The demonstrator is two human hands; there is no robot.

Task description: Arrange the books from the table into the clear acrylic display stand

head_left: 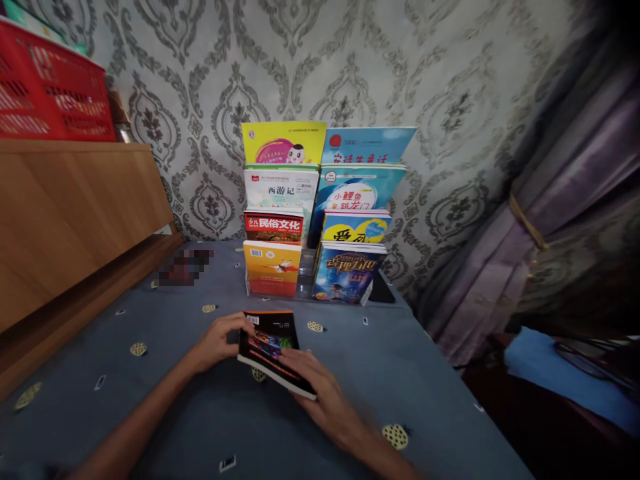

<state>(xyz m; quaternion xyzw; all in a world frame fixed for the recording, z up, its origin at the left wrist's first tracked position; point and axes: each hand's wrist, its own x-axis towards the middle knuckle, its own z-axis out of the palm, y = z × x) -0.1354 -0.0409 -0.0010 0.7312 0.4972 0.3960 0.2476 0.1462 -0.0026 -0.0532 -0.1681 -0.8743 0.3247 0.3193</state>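
A black paperback book [274, 325] with a barcode and colourful pictures on its cover is tilted between my hands, over the blue cloth. My left hand [223, 341] grips its left edge, fingers on the cover. At its lower right corner, my right hand [320, 387] holds it with fingers across the cover and the thumb side hidden beneath. Just beyond stands a clear tiered rack [305, 291] with books in two columns. An orange book [273, 269] is at the front left and a blue book [347, 273] at the front right.
Blue cloth [175, 373] with pineapple prints covers the surface. A wooden cabinet [80, 227] bearing a red basket [55, 87] stands at left. A dark flat object [383, 288] lies beside the rack. Purple curtain [495, 267] and a light-blue cloth item [565, 377] are at right.
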